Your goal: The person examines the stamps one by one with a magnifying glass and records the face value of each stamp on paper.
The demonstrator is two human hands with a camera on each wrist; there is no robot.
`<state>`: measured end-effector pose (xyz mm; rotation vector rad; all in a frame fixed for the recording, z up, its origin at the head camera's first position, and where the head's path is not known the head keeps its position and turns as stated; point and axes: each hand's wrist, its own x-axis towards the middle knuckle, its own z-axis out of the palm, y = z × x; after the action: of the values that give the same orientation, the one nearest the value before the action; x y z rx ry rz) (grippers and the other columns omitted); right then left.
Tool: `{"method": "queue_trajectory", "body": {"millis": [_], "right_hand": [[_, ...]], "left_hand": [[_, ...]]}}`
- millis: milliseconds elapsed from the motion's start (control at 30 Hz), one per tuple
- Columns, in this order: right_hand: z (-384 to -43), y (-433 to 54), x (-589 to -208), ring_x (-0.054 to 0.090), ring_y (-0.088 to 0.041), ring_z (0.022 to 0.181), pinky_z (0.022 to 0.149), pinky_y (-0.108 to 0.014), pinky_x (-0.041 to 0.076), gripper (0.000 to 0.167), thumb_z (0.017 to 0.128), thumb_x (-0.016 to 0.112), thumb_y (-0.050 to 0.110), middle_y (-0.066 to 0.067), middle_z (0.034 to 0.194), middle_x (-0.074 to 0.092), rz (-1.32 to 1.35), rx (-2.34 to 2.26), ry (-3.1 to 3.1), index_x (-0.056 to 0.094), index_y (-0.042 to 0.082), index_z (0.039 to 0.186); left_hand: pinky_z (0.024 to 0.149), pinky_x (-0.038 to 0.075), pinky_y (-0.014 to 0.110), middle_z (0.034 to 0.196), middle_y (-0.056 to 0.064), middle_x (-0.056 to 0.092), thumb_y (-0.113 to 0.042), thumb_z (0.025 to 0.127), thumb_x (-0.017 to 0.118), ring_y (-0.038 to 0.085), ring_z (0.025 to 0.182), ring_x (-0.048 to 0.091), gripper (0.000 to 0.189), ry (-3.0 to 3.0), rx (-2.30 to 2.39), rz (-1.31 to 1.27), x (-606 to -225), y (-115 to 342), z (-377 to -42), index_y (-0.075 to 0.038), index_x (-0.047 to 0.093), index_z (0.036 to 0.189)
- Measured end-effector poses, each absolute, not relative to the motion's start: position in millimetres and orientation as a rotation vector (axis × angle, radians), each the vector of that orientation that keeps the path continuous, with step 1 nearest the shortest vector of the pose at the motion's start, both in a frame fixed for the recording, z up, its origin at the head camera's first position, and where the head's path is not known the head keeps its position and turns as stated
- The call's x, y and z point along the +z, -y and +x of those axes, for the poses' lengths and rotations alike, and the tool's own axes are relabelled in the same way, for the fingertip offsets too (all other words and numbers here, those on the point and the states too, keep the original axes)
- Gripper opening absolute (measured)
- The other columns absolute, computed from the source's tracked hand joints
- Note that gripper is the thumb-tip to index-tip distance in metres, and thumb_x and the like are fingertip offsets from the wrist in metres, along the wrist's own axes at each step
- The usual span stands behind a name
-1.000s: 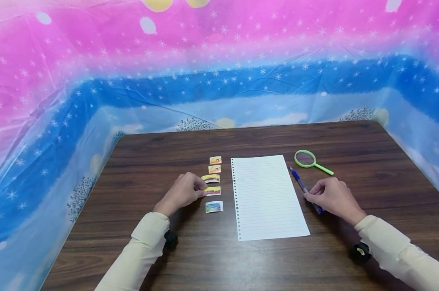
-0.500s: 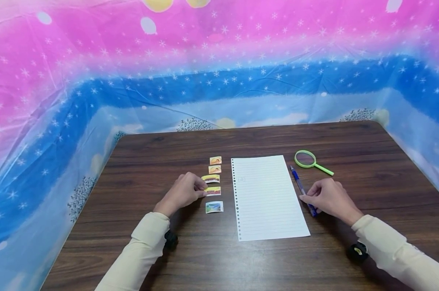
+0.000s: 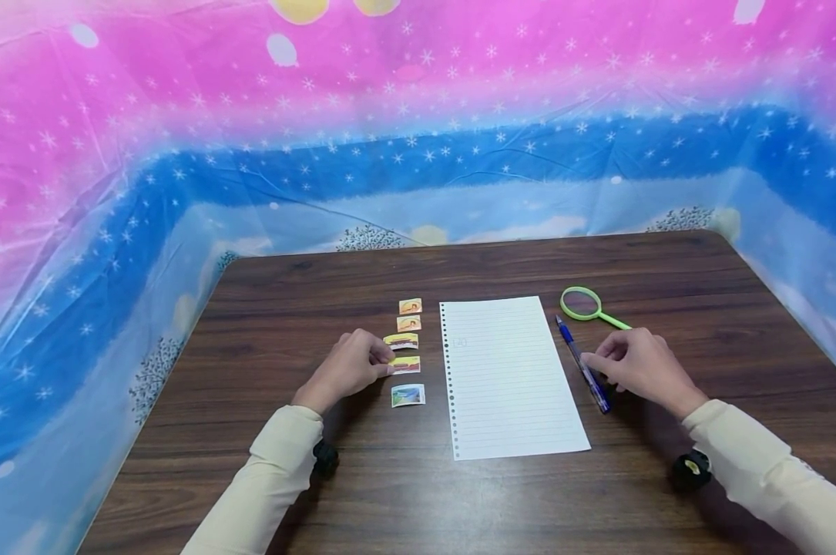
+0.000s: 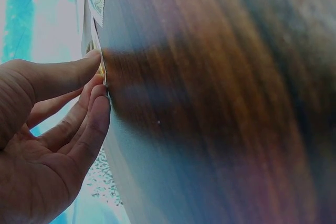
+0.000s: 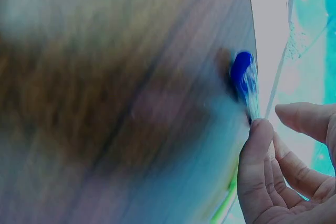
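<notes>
Several small postage stamps lie in a column left of a lined sheet (image 3: 511,385). My left hand (image 3: 348,366) holds the left end of a yellow-and-red stamp (image 3: 407,364) between thumb and fingertips; in the left wrist view the stamp (image 4: 100,66) is nearly edge-on. Above it lies a similar yellow-and-red stamp (image 3: 401,341), below it a landscape stamp (image 3: 408,395). A blue pen (image 3: 572,339) lies slanted along the sheet's right side. My right hand (image 3: 642,370) is beside the pen, thumb and fingers apart; in the right wrist view the pen's blue end (image 5: 242,66) shows past the fingertips.
Two orange stamps, one upper (image 3: 410,307) and one lower (image 3: 408,324), top the column. A green magnifying glass (image 3: 580,304) lies beyond the pen, its handle end behind my right hand. A patterned cloth (image 3: 418,154) surrounds the brown wooden table (image 3: 307,293).
My right hand first shifted the pen slightly left toward the sheet, then let go and moved back up and to the right. My left hand has stayed still at the stamp.
</notes>
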<state>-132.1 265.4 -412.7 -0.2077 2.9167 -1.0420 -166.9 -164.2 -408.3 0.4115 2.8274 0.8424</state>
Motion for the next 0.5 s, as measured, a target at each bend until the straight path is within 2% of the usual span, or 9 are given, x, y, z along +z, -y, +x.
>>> {"method": "queue_trajectory", "body": {"millis": [200, 333, 500], "right_hand": [[-139, -277, -409, 0.064, -0.018, 0.057, 0.051, -0.032, 0.053, 0.025, 0.095, 0.073, 0.025, -0.004, 0.071, 0.068, -0.185, -1.018, -2.958, 0.072, 0.000, 0.096], [-145, -286, -408, 0.065, -0.018, 0.059, 0.052, -0.032, 0.053, 0.023, 0.094, 0.073, 0.019, -0.008, 0.078, 0.071, -0.157, -1.012, -2.983, 0.072, -0.003, 0.100], [-151, -296, -410, 0.065, -0.017, 0.060, 0.053, -0.033, 0.054, 0.028, 0.093, 0.074, 0.018, -0.012, 0.082, 0.071, -0.104, -0.988, -3.005, 0.071, -0.006, 0.106]], "left_hand": [[0.077, 0.057, 0.035, 0.091, 0.003, 0.073, -0.006, 0.089, 0.079, 0.013, 0.081, 0.064, 0.010, -2.822, 0.848, 0.402, -408, 164, -166, -0.006, 0.080, 0.099], [0.077, 0.057, 0.035, 0.091, 0.002, 0.073, -0.007, 0.089, 0.078, 0.014, 0.081, 0.064, 0.010, -2.819, 0.848, 0.396, -408, 164, -166, -0.006, 0.080, 0.099], [0.077, 0.057, 0.035, 0.091, 0.002, 0.073, -0.007, 0.089, 0.079, 0.013, 0.081, 0.065, 0.010, -2.820, 0.847, 0.400, -408, 164, -166, -0.006, 0.080, 0.098]]}}
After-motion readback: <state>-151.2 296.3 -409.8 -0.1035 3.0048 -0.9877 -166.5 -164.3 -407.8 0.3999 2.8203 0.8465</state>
